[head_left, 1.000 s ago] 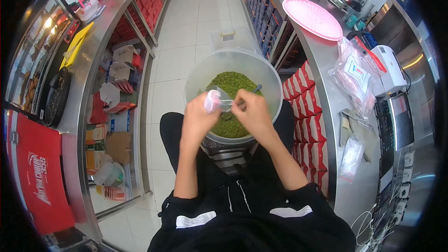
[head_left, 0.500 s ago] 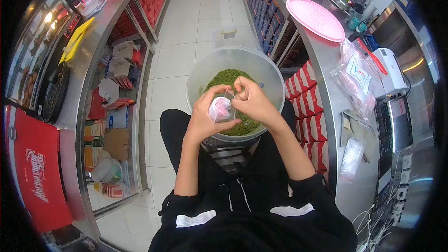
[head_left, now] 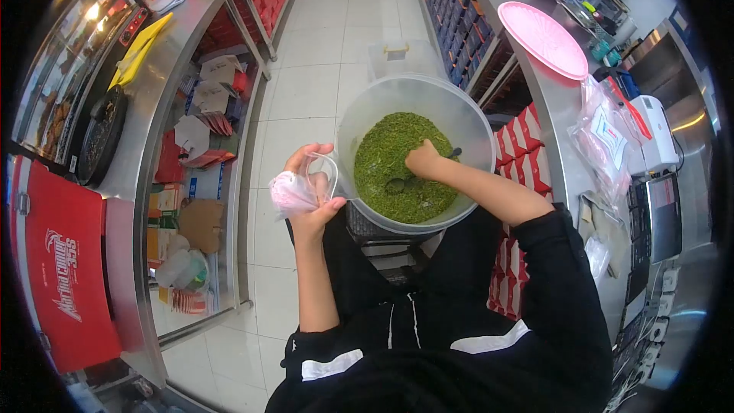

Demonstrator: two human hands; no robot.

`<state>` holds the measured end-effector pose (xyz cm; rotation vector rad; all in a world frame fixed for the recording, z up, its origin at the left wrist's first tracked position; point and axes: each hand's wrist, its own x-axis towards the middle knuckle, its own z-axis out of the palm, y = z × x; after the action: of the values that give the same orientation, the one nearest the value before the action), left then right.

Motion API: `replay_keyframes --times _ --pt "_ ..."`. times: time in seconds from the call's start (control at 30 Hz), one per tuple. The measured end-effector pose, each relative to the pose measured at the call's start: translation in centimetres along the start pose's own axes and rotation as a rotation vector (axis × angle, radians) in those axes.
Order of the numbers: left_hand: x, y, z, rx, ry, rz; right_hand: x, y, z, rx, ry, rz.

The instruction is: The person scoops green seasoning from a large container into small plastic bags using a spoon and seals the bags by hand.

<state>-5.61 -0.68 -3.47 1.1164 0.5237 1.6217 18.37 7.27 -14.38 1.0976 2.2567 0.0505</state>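
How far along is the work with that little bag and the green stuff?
Done: the small clear bag, with pink showing in it, has its mouth open. In hand: the left hand holds it beside the tub; the right hand reaches into the green shreds. Left: plenty of shreds; no green shows in the bag.

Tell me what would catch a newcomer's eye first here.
Probably the big translucent tub of green flakes before the person, the right hand down inside it. Next, the clear bag with pink contents in the left hand, and the pink disc on the right-hand counter.
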Motion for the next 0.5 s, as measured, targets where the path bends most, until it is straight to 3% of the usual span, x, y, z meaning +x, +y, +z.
replay_keyframes --times 0.1,0.17,0.2,0.27,0.33,0.47,0.5 --pt "-0.1 -0.3 -1.0 -0.025 -0.002 -0.013 -1.6 0.5 -2.7 0.236 -0.100 0.084" --pt "-0.1 -0.5 -1.0 -0.017 -0.010 -0.044 -2.1 1.5 -4.9 0.237 0.149 0.204" --pt "0.0 -0.7 -0.9 -0.021 -0.006 -0.047 -1.6 1.9 -4.7 0.235 0.143 0.202" --pt "0.0 -1.0 -0.2 -0.063 -0.006 -0.057 -0.4 2.2 -3.2 -0.081 0.706 0.360" --pt "0.0 -1.0 0.6 -0.056 -0.029 -0.078 -0.1 1.3 -1.9 -0.135 0.698 0.375" --pt "-0.3 -0.6 0.3 -0.010 -0.078 -0.078 -1.7 -2.8 -1.1 0.197 0.275 0.128" --pt "-0.5 -0.5 0.2 -0.002 -0.084 -0.076 -2.7 -4.0 -1.5 0.204 0.274 0.125"
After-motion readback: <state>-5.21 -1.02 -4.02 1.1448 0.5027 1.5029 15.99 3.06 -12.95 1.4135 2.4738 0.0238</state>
